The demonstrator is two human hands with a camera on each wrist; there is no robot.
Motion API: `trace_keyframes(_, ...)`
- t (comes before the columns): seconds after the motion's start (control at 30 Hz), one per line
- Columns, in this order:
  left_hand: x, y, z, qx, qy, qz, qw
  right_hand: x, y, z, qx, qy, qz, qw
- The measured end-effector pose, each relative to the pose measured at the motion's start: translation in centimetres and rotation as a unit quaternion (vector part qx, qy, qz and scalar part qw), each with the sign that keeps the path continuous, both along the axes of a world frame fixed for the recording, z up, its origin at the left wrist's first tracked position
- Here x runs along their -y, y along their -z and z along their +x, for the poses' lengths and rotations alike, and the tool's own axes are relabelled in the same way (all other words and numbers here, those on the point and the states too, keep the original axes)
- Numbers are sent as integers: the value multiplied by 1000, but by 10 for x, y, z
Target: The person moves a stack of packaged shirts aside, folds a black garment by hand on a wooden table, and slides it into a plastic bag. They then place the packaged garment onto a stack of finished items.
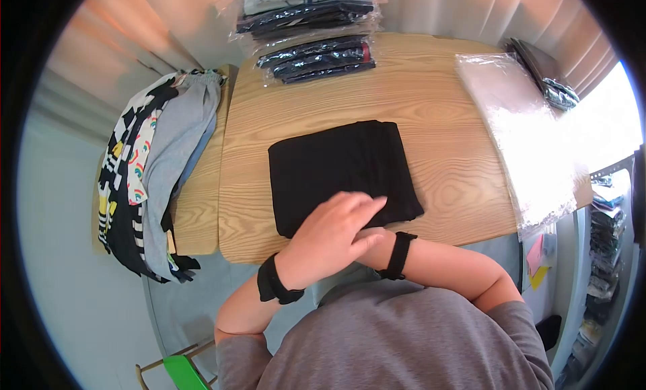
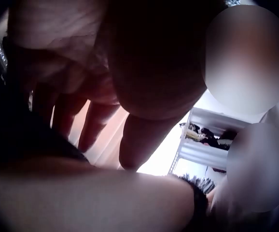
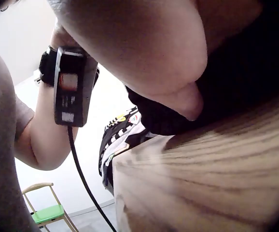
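Clothes (image 1: 151, 168): being draped over the side table's left edge.
Left hand (image 1: 330, 239): being pressed flat, fingers straight, on the black folded garment (image 1: 336, 168) (mid-table).
Right hand: being hidden beneath; grip cannot be told.

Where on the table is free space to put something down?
Bare wood lies between the folded black garment and the bagged dark clothes, and between the garment and the clear plastic bags. The left side is crowded by the draped clothes; the left hand covers the near edge.
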State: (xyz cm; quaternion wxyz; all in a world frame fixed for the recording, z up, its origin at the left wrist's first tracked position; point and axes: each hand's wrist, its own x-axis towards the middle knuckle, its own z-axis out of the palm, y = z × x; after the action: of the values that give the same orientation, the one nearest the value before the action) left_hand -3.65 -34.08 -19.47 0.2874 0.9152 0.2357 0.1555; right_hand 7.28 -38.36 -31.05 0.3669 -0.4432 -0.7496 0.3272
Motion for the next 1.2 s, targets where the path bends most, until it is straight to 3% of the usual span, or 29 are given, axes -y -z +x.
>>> trace_keyframes(0.17, -5, 1, -24, -22, -66, 41, 997, -5, -19, 5, 101, -82, 3, 992)
trace_keyframes(0.23, -2, 0, -36, -52, -79, 21, 995, -5, -39, 7, 223, -62, -90, 969)
trace_keyframes(0.27, -1, 2, -39, -84, -87, 35, 992, 0, -33, 11, 179, -40, -10, 983)
trace_keyframes(0.3, 0, 5, -43, -116, -95, 49, 987, 2, -53, 16, 179, -42, -9, 983)
trace_keyframes(0.37, -2, 17, -51, -147, -83, 37, 985, 8, -95, 32, 272, -168, -172, 932)
trace_keyframes(0.43, 1, 26, -54, -187, -66, 98, 975, 18, -98, 73, 144, -234, -68, 959)
trace_keyframes(0.5, 3, 32, -54, -198, -67, 89, 974, 11, -128, 117, 72, -159, -259, 950)
trace_keyframes(0.57, 4, 35, -52, -213, -71, 99, 969, 5, -128, 133, -38, 147, -311, 938)
trace_keyframes(0.6, 3, 35, -52, -208, -68, 100, 971, 1, -115, 135, -35, 152, -309, 938)
trace_keyframes(0.67, 1, 33, -51, -209, -62, 83, 972, -7, -74, 140, -109, 317, -175, 926)
trace_keyframes(0.7, 1, 33, -50, -210, -61, 82, 972, -7, -75, 134, -227, 269, -290, 890)
trace_keyframes(0.73, 1, 32, -49, -214, -66, 82, 971, -7, -84, 129, -192, 263, -378, 867)
trace_keyframes(0.77, 2, 31, -48, -217, -68, 81, 970, -9, -80, 131, -177, 197, -415, 870)
trace_keyframes(0.83, 4, 31, -45, -227, -76, 85, 967, -2, -79, 139, -200, 220, -360, 884)
trace_keyframes(0.9, 7, 29, -43, -222, -88, 75, 968, 3, -80, 175, -5, 284, -196, 939)
trace_keyframes(0.93, 7, 30, -43, -221, -86, 76, 969, 7, -81, 195, -3, 297, -192, 935)
trace_keyframes(1.0, 7, 30, -45, -216, -80, 82, 970, 16, -82, 238, 65, 404, -132, 903)
trace_keyframes(1.13, 7, 33, -43, -215, -86, 73, 970, 34, -75, 290, 180, 472, -119, 855)
trace_keyframes(1.2, 7, 33, -43, -211, -89, 76, 971, 39, -65, 304, 373, 482, -116, 784)
